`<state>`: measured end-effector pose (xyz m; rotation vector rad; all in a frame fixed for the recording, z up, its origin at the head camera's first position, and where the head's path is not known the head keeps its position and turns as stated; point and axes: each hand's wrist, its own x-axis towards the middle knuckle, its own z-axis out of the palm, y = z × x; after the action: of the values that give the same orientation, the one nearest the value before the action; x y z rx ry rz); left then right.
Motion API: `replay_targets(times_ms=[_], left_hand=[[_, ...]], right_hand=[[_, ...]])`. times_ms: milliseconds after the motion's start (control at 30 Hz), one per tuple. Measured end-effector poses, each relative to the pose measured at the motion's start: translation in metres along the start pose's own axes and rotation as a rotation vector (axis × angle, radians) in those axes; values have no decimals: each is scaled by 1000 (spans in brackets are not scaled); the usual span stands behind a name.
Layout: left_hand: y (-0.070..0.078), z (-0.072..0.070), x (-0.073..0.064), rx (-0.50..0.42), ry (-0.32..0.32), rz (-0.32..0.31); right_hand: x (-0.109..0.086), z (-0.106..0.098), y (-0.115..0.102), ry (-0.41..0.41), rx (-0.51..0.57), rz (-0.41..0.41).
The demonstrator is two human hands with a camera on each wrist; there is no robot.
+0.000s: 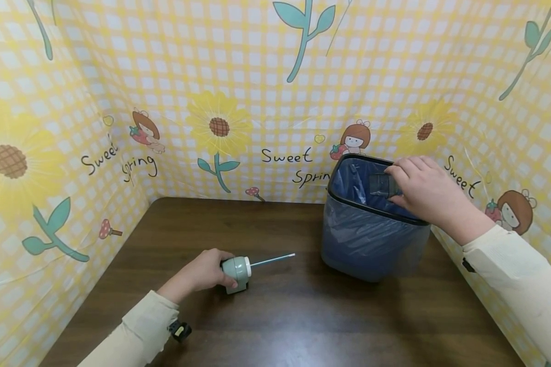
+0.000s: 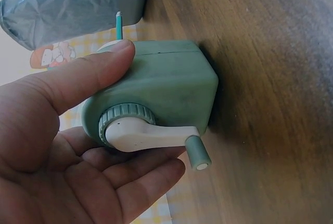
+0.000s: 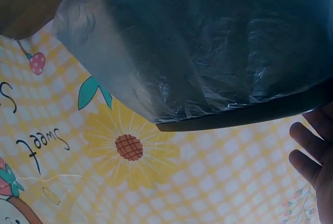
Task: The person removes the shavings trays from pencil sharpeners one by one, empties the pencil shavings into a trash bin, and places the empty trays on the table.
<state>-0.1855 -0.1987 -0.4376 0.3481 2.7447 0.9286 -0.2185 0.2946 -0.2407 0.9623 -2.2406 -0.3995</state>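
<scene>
Over brown wood [image 1: 280,316], left hand [image 1: 205,270] grips a sharpener [image 1: 236,271], right hand [image 1: 423,187] a container [image 1: 380,185] at the bin [image 1: 372,239] mouth.

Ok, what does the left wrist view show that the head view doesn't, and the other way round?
Only the left wrist view: the white crank and its green knob on the sharpener.
Only the head view: the right hand holding a dark translucent piece at the mouth of the bin.
Both: the left hand gripping the sharpener, the blue pencil, the bin's outside.
</scene>
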Motion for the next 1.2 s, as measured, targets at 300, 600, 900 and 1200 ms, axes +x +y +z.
replay_targets(times_ms=[300,600,900,1200], left_hand=[[2,-1,1,10,1,3],[1,-1,1,9,-7,-3],[1,1,1,1,-9,-23],[4,0,0,-3,-10,-20]], right_hand=[[-1,0,-1,-25,17,60],[0,-2,-3,-32,63,121],[0,0,-7,-44,111,188],[1,-3,-8,-96,159,264]])
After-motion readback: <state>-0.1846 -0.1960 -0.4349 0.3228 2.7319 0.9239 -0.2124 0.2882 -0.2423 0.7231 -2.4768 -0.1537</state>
